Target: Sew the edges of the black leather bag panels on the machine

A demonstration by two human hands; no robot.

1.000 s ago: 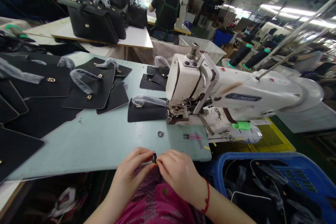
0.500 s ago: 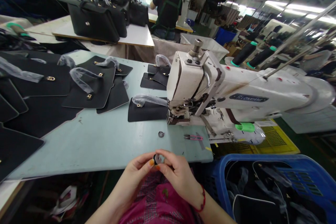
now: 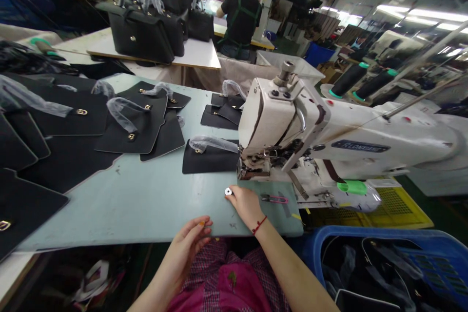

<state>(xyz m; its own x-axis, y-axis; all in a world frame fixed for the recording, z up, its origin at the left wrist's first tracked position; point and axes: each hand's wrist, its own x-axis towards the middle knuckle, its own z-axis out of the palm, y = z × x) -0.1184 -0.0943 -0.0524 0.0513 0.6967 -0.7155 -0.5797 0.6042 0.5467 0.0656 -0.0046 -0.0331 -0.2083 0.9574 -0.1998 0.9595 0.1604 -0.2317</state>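
Observation:
My right hand [image 3: 245, 207] reaches over the pale green table, pinching a small silver bobbin [image 3: 228, 191] with a hole in its middle. This is where a small dark metal ring lay; I cannot see that ring apart from the bobbin now. At the front edge of the table my left hand [image 3: 192, 239] hovers, fingers apart and slightly curled, with nothing visible in it. Pink-handled thread snips [image 3: 274, 199] lie just right of my right hand. The white sewing machine [image 3: 270, 126] stands behind it, beside a black bag flap [image 3: 212, 158] with a plastic-wrapped handle.
More black bag pieces [image 3: 131, 126] with wrapped handles cover the left of the table [image 3: 146, 209]. On the right stands a blue basket [image 3: 318, 253] of black pieces. Finished black bags [image 3: 141, 34] stand on a farther table, near a person in a green-strapped apron [image 3: 239, 14].
My hands have parted. The right has moved forward with the bobbin to where the dark ring lay; the left has let go and stays near the table edge. The view has shifted slightly.

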